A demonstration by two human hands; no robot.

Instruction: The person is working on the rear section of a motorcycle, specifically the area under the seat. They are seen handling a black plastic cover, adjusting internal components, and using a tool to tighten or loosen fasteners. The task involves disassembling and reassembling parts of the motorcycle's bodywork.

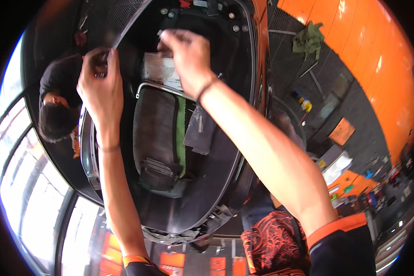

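Note:
My left hand (99, 87) is closed at the upper left edge of a dark open vehicle compartment (216, 179), fingers curled round something dark that I cannot make out. My right hand (188, 60) is over the compartment, fingers bent in a pinch at a small light piece, too blurred to name. Below it lie a clear bag with a white label (154, 69), a bent metal bar (149, 86), a long dark padded item (154, 124) with a green layer (182, 138) along its side, and a black flat packet (198, 133).
Another person (53, 115) bends at the left, beside bright windows (18, 175). To the right are an orange panel (363, 64), a green cloth (308, 39), a yellow can (303, 101), an orange board (341, 131) and several scattered tools. A red patterned fabric (271, 244) is below.

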